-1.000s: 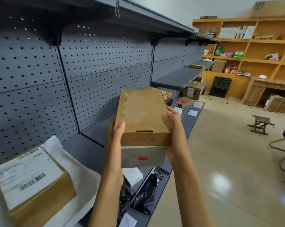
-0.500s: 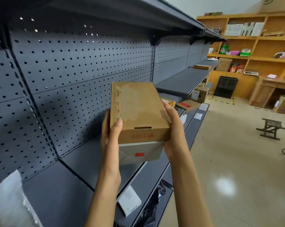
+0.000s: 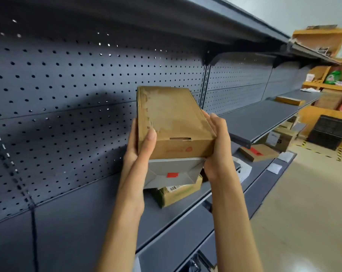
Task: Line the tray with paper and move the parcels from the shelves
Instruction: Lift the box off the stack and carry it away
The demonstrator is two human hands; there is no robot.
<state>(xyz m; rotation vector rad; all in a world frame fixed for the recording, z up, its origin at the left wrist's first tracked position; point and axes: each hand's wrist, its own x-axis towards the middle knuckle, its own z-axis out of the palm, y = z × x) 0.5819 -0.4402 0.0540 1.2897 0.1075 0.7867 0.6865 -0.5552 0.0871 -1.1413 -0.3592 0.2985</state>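
Note:
I hold a stack of two parcels in front of the dark grey shelving. On top is a brown cardboard box (image 3: 172, 122); under it is a flat grey parcel (image 3: 174, 172) with a red sticker. My left hand (image 3: 140, 152) grips the stack's left side, thumb up on the brown box. My right hand (image 3: 218, 146) grips the right side. Just behind and below the stack, a brown parcel with a barcode label (image 3: 178, 194) lies on the middle shelf (image 3: 99, 216). No tray is in view.
More parcels lie further right: a flat brown box with a red label (image 3: 258, 153), a labelled carton (image 3: 280, 139) and a box on the upper shelf (image 3: 288, 100). A black crate (image 3: 331, 132) and wooden shelving (image 3: 323, 61) stand at the far end. Glossy floor to the right.
The view has swung right along the shelving. The paper-lined surface with the labelled box has left view at the left. Both hands keep the stack, now over another parcel on the shelf.

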